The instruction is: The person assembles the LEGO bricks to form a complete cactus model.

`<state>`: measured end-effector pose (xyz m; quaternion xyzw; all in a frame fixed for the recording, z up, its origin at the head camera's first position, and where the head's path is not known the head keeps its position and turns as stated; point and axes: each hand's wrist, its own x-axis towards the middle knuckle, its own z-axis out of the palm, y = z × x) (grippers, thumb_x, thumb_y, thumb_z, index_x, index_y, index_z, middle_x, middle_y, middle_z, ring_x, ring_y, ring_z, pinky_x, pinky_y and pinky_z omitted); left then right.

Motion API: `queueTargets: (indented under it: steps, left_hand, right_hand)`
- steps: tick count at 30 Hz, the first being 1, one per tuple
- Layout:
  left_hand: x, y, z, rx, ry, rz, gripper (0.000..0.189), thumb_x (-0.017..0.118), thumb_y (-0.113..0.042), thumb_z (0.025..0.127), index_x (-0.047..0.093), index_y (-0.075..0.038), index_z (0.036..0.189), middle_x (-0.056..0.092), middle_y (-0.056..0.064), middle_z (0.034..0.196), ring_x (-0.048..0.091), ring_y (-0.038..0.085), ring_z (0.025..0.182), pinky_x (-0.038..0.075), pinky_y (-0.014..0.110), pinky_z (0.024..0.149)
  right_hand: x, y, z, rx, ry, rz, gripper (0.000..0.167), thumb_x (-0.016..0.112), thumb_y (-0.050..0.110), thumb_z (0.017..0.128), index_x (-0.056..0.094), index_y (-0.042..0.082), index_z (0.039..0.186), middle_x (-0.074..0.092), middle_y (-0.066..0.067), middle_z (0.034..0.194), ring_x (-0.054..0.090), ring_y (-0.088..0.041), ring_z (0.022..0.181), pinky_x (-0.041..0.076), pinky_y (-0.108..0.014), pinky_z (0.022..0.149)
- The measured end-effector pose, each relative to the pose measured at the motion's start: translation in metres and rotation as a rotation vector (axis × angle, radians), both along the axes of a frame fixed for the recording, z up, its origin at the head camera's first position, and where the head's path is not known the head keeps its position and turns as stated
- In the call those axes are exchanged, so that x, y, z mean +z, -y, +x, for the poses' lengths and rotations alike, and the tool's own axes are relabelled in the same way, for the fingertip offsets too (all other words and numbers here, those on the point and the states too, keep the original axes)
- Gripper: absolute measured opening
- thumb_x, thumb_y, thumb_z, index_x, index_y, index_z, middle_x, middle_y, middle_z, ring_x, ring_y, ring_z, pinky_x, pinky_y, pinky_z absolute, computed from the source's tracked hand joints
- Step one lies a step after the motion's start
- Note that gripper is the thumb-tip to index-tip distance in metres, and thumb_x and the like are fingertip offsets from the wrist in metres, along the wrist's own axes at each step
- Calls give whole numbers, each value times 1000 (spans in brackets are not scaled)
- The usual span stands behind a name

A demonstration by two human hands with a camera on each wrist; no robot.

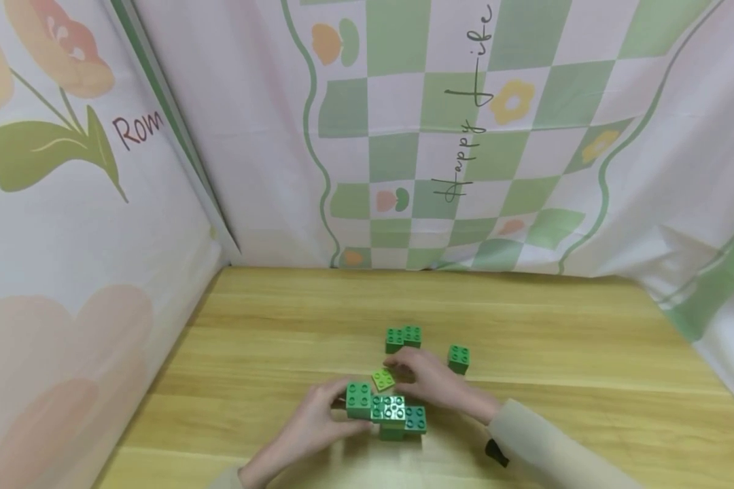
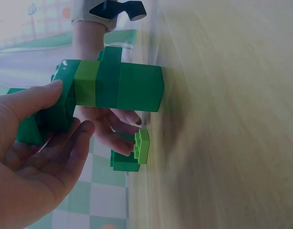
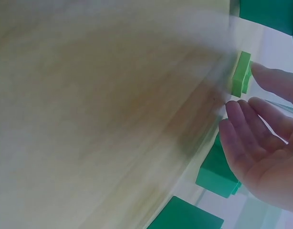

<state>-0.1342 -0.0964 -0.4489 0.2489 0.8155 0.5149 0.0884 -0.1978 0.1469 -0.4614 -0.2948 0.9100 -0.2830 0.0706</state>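
Left hand point(image 1: 315, 418): thumb and fingers pinched on the upper, overhanging end of a stacked green brick assembly point(image 1: 389, 407), which is held to that hand's right; whether its base touches the desk point(image 1: 269, 319) cannot be told. Flat lime brick point(image 1: 382, 379): laid on the desk, studs up, between the two hands, just off the right hand's thumb. Two green bricks point(image 1: 394, 341): placed side by side, just beyond the right hand's fingers. Right hand point(image 1: 428, 380): fingers and thumb parted around the flat lime brick, nothing gripped; contact is uncertain. Single green brick point(image 1: 459, 360): set beyond the right wrist. For a clean pick-up, the lime brick is best pinched by opposite edges, studs untouched, with the assembly kept steady.
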Motion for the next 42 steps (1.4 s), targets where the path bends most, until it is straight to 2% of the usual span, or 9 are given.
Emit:
queueTargets:
  steps: [9,16,26,35,42]
  left_hand:
    - [2,0,2,6,27,2,50,83,-23,78,65,-11,123,72,0,116,68,6,101,56,16,88]
    - [1,0,2,8,34,3,49,83,-24,78,65,-14,123,72,1,117,68,7,102,56,15,88]
    - [-2,0,2,10,45,-12,52,82,-30,78,64,-10,123,72,1,118,69,10,104,55,15,88]
    - [-4,0,1,21,65,-25,52,82,-31,79,64,-10,123,71,2,119,68,10,104,55,15,88]
    - [-4,0,1,19,76,-14,51,82,-31,79,64,-11,123,71,0,119,68,11,105,54,14,89]
  right_hand:
    - [-2,5,-3,19,-31,35,43,79,19,81,66,6,120,71,-7,116,67,-20,104,59,-37,91]
    - [0,6,-3,48,-55,20,39,80,14,79,67,5,115,70,-6,105,65,-14,89,58,-23,78]
    - [-1,8,-3,61,-49,17,38,80,11,78,69,4,114,67,-4,98,58,-7,80,50,-14,67]
    - [-2,9,-4,35,5,21,31,79,13,81,71,8,110,67,-2,103,57,-5,81,49,-14,67]
    - [-3,9,-4,31,0,26,30,79,15,81,71,9,109,66,-1,101,56,-6,79,48,-14,66]
